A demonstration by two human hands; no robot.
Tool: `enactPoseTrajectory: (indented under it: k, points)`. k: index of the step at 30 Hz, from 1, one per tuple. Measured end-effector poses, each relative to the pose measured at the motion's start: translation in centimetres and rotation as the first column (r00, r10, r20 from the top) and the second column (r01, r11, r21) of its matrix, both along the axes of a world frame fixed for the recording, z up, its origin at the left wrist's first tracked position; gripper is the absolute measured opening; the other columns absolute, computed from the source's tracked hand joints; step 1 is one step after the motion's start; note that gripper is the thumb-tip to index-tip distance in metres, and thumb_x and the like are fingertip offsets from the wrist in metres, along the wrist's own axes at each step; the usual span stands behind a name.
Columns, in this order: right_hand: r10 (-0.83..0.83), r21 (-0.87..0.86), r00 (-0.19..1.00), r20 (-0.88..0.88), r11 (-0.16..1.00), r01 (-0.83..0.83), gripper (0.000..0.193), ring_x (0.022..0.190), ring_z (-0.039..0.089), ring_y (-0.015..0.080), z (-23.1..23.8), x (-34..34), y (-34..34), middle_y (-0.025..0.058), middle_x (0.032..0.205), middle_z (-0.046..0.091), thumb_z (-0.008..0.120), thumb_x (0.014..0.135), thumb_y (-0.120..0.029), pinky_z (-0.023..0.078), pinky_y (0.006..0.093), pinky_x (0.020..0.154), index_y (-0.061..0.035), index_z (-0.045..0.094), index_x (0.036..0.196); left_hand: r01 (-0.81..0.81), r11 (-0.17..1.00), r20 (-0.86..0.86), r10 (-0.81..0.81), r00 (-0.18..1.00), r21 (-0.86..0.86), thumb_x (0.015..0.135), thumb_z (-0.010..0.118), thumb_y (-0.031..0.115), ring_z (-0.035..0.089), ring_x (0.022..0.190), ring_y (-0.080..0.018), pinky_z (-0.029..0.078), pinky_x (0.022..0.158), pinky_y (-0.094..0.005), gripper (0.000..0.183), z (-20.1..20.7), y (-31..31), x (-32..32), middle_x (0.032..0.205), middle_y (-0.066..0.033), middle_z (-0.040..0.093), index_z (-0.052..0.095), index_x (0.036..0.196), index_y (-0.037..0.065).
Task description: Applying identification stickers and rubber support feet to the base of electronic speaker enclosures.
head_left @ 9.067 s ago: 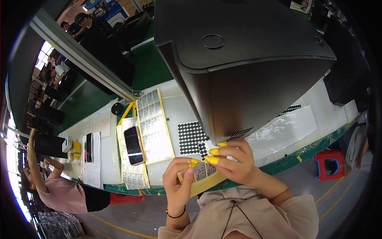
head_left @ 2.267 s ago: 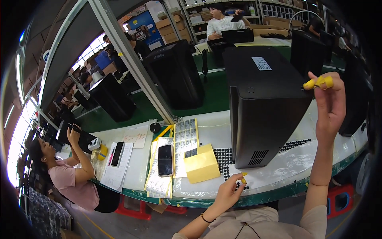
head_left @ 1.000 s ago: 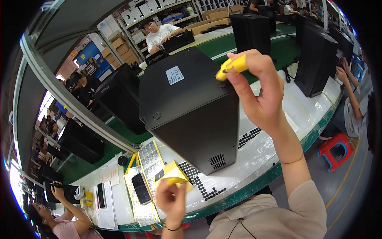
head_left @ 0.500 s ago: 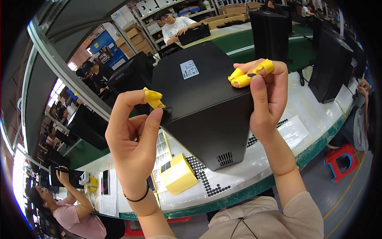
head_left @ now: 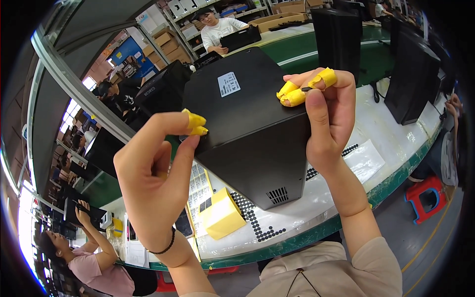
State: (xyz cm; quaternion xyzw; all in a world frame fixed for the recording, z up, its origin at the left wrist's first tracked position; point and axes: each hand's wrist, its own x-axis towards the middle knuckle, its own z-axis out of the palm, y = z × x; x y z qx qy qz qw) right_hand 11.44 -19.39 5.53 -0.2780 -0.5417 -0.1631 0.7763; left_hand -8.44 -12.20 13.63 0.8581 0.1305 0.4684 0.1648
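Note:
A tapering black case [head_left: 252, 143] lies on the table before me, with a white label [head_left: 228, 84] on its upper face and a slotted vent low on its near side. My left hand [head_left: 158, 173] is at the case's near left corner, index finger and thumb closed together; whatever is between them is hidden. Over the near right corner, my right hand [head_left: 329, 116] pinches a small black pad [head_left: 307, 89] between thumb and fingers. Yellow finger covers wrap several fingertips. Partly under the case lies a sheet of round black pads [head_left: 260, 230].
A yellow folded paper [head_left: 223, 218] and label sheets [head_left: 199, 183] lie near my left forearm. Black tower cases [head_left: 410, 84] stand at right. A person in pink [head_left: 99, 262] works at left, another in white [head_left: 220, 32] across the table. A red stool [head_left: 426, 198] stands at right.
My left hand's palm has swung left while its fingertips stay at the corner, now covering the small dark ring seen there. My right hand has shifted slightly up and left, still pinching the pad.

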Motion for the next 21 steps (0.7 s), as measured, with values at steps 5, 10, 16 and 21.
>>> enactPoseTrajectory:
  k: [5,10,16,21]
  points:
    - [-0.01,0.011,1.0,0.008,1.0,0.01,0.014,0.085,0.058,0.0163,0.1,0.1,-0.1,0.0117,0.091,0.058,0.047,0.099,-0.014,0.047,0.0425,0.094,-0.0037,0.041,0.105,-0.095,0.994,0.134,0.086,0.987,0.061,0.073,0.071,-0.008,0.028,0.048,0.0,0.016,0.045,-0.0191,0.018,-1.6,-1.1,0.0,0.074,0.0004,0.064,0.065,0.088,0.0]
    - [0.148,-0.081,0.983,-0.114,0.984,-0.157,0.016,0.074,0.06,0.0121,2.0,0.7,0.2,0.0084,0.083,0.061,0.049,0.098,-0.012,0.051,0.0313,0.083,0.0005,0.045,0.107,-0.147,0.989,0.191,0.144,0.971,-0.001,0.075,0.076,-0.001,0.027,0.048,0.0008,0.017,0.044,-0.017,0.033,-4.0,-0.6,-0.7,0.093,-0.0062,0.07,0.06,0.104,0.001]
    - [-0.135,-0.405,0.962,0.237,0.887,0.224,0.019,0.085,0.063,0.0133,5.9,7.5,4.1,0.0073,0.085,0.064,0.058,0.095,-0.019,0.05,0.0269,0.077,-0.0005,0.056,0.099,-0.137,0.963,0.211,0.088,0.974,0.233,0.078,0.073,-0.004,0.03,0.05,0.002,0.021,0.048,-0.0119,0.045,-6.1,0.3,-0.9,0.111,-0.0145,0.065,0.052,0.118,0.001]
    - [-0.166,-0.549,0.873,0.458,0.72,0.425,0.023,0.086,0.063,0.0162,6.6,10.9,7.4,0.0078,0.086,0.064,0.061,0.092,-0.024,0.049,0.0299,0.078,-0.0004,0.058,0.095,-0.16,0.956,0.311,0.079,0.947,0.245,0.074,0.079,0.003,0.028,0.045,-0.0043,0.02,0.044,-0.0171,0.04,-7.0,0.7,-0.2,0.084,-0.0102,0.068,0.059,0.108,0.001]
